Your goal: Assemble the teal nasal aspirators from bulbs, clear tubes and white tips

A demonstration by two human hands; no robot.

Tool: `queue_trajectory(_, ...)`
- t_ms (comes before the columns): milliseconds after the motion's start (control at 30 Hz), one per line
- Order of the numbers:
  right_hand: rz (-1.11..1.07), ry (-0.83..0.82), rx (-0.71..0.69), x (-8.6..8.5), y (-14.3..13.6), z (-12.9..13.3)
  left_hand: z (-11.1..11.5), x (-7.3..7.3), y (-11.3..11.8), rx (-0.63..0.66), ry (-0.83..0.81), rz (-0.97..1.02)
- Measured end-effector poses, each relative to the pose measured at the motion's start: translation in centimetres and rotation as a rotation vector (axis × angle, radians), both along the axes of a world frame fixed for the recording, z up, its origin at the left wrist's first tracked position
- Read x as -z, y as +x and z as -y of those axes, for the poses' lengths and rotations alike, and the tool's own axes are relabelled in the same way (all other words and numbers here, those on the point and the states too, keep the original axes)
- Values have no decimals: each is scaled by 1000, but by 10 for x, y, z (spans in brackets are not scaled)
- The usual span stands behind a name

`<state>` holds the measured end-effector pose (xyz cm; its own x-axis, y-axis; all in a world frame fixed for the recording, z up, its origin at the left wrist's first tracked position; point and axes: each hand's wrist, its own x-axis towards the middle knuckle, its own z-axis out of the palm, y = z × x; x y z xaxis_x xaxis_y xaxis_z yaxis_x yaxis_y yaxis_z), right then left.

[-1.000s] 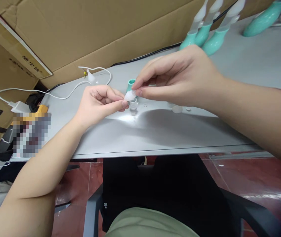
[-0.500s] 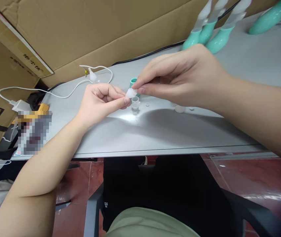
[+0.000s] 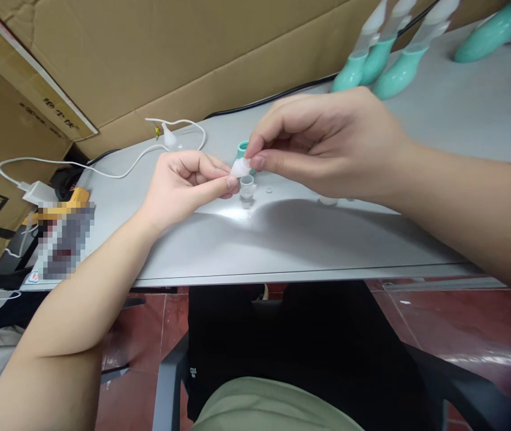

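Between both hands is a small white translucent tip. My left hand pinches its left end with thumb and fingers. At its right end, the thumb and forefinger of my right hand are closed on the rim. Just below the tip, a clear plastic cup-like part stands on the grey table. A green bulb with an open top stands behind the tip, partly hidden. To the right of the clear part lies a tiny clear disc.
Several green bulbs with white tips stand at the back right, beside another green bulb. A white tip and a white cable lie at the back left. A cardboard wall borders the table. A pale round piece is partly under my right hand.
My right hand has shifted slightly right and down, its fingers still at the tip's rim. My left hand keeps its pinch almost unmoved.
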<state>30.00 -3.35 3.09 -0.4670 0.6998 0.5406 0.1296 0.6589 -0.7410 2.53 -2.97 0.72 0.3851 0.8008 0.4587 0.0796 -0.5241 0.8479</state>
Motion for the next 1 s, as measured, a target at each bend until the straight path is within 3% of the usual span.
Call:
queue_trajectory(233, 3, -58, -51, -1, 4, -3, 3, 2, 0, 71, 33, 89)
queue_trajectory(400, -49, -105, -110, -1, 4, -2, 6, 1, 3, 36, -15, 85)
queue_trajectory(600, -69, -52, -88, -2, 1, 2, 7, 0, 3, 70, -11, 82)
queue_trajectory(800, -16, -211, -109, -7, 6, 1, 6, -1, -2, 55, 17, 10)
queue_trajectory(900, -3, -287, -127, -8, 7, -2, 6, 0, -5, 86, 77, 32)
queue_trajectory(1000, 2, -329, -146, -8, 6, -4, 3, 1, -7, 116, 245, 6)
